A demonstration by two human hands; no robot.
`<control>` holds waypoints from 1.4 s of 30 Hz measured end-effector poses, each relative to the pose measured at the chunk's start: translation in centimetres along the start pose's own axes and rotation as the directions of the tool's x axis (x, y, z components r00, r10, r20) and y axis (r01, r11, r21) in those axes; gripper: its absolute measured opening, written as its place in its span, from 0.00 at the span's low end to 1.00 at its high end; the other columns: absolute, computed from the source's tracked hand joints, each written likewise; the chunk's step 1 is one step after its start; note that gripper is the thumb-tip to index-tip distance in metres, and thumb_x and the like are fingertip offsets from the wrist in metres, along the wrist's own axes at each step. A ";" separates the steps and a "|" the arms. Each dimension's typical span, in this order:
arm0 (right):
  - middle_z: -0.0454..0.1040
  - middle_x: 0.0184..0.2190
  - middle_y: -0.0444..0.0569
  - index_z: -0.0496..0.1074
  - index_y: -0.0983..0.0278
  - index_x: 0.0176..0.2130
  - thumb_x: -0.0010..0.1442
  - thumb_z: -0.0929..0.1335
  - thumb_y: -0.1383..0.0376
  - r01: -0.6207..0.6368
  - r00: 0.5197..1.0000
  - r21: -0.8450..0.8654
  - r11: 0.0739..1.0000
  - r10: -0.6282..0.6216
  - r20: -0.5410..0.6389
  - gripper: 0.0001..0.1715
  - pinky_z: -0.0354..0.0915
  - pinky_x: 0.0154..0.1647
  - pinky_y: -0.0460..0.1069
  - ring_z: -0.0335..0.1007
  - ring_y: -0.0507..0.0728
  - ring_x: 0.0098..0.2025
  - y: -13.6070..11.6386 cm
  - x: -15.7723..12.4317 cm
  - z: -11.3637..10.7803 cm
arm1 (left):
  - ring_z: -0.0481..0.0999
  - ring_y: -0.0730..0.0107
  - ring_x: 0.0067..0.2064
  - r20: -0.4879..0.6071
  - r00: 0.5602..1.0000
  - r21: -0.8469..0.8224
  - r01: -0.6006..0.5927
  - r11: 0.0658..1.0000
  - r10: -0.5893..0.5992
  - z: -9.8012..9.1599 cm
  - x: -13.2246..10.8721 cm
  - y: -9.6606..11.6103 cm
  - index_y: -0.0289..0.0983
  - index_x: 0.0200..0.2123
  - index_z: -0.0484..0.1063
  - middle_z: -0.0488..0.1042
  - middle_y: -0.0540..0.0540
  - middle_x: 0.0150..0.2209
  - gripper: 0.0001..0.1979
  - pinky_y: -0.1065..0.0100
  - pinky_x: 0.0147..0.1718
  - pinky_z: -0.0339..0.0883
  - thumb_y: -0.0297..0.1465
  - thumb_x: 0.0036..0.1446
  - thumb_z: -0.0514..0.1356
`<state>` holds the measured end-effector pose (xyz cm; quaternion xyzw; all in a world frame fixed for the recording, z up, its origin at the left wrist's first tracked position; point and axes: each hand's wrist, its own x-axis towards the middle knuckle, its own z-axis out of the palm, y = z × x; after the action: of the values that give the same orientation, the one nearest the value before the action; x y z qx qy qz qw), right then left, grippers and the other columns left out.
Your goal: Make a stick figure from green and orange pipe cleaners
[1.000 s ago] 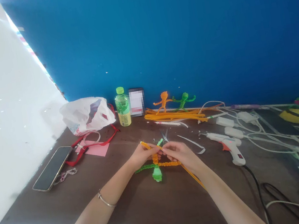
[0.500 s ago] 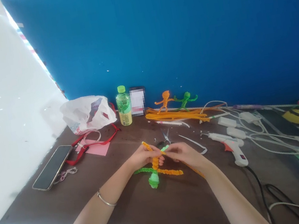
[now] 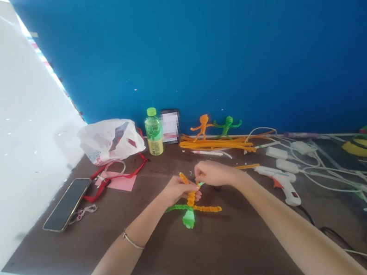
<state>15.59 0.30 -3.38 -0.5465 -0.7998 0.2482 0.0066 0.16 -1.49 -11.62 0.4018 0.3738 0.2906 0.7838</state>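
Left hand (image 3: 180, 188) clamps the orange stem (image 3: 185, 179) of a fuzzy twisted pipe-cleaner figure (image 3: 191, 199), right hand (image 3: 212, 173) pinching its green tip (image 3: 200, 184)

No legible text, label, brand or number in this view: the label on the plastic drink bottle (image 3: 154, 135) is too small and blurred to read, the upright card (image 3: 170, 127) just beside it is pixelated, and the print on the white plastic bag (image 3: 110, 141) cannot be made out
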 end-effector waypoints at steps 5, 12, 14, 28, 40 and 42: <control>0.72 0.28 0.49 0.70 0.62 0.26 0.52 0.61 0.68 0.028 0.980 -0.051 0.998 -0.038 -0.198 0.09 0.53 0.26 0.47 0.65 0.54 0.28 -0.7 -0.2 1.3 | 0.75 0.65 0.25 -0.101 0.992 -0.064 -0.084 0.994 0.078 0.2 0.9 0.7 0.26 0.25 0.72 0.74 0.40 0.22 0.16 0.61 0.32 0.69 0.33 0.33 0.68; 0.71 0.31 0.47 0.68 0.61 0.29 0.57 0.60 0.61 0.154 0.878 0.187 0.970 -0.047 -0.477 0.11 0.60 0.34 0.49 0.66 0.55 0.33 1.9 -0.8 4.4 | 0.74 0.68 0.25 -0.115 0.974 -0.164 -0.214 0.963 0.196 -0.6 2.5 0.6 0.27 0.26 0.71 0.73 0.43 0.21 0.15 0.63 0.33 0.68 0.32 0.36 0.67; 0.70 0.31 0.49 0.68 0.62 0.30 0.56 0.60 0.59 0.189 0.853 0.297 0.936 -0.006 -0.522 0.12 0.61 0.34 0.49 0.67 0.56 0.33 2.3 -1.0 5.3 | 0.74 0.69 0.25 -0.082 0.974 -0.177 -0.222 0.959 0.210 -0.8 2.8 0.3 0.27 0.27 0.71 0.73 0.43 0.22 0.15 0.63 0.33 0.68 0.33 0.36 0.67; 0.73 0.30 0.49 0.69 0.63 0.28 0.51 0.65 0.54 0.156 0.824 0.558 0.815 0.204 -0.529 0.15 0.63 0.38 0.52 0.68 0.58 0.34 3.2 -2.0 6.4 | 0.73 0.72 0.26 0.039 0.983 -0.241 -0.167 0.956 0.182 -0.4 2.5 0.1 0.29 0.28 0.70 0.74 0.43 0.25 0.15 0.66 0.33 0.66 0.33 0.38 0.67; 0.73 0.29 0.49 0.70 0.64 0.28 0.48 0.66 0.53 0.137 0.867 0.627 0.767 0.213 -0.450 0.16 0.63 0.36 0.51 0.68 0.58 0.34 2.8 -2.8 5.7 | 0.71 0.74 0.23 0.060 0.987 -0.169 -0.139 0.976 0.151 -0.1 2.1 0.2 0.28 0.29 0.71 0.73 0.45 0.23 0.18 0.66 0.30 0.66 0.34 0.36 0.68; 0.73 0.29 0.49 0.70 0.64 0.28 0.49 0.66 0.53 0.137 0.864 0.623 0.770 0.215 -0.455 0.16 0.63 0.36 0.51 0.68 0.58 0.34 2.7 -2.9 5.7 | 0.71 0.73 0.23 0.051 0.988 -0.140 -0.137 0.981 0.145 0.0 2.2 0.1 0.27 0.28 0.72 0.73 0.44 0.23 0.18 0.65 0.30 0.66 0.34 0.35 0.68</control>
<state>17.49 -3.68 -8.71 -0.5734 -0.6256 0.3534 0.3936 1.34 0.23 -12.36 0.3815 0.2998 0.3579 0.7978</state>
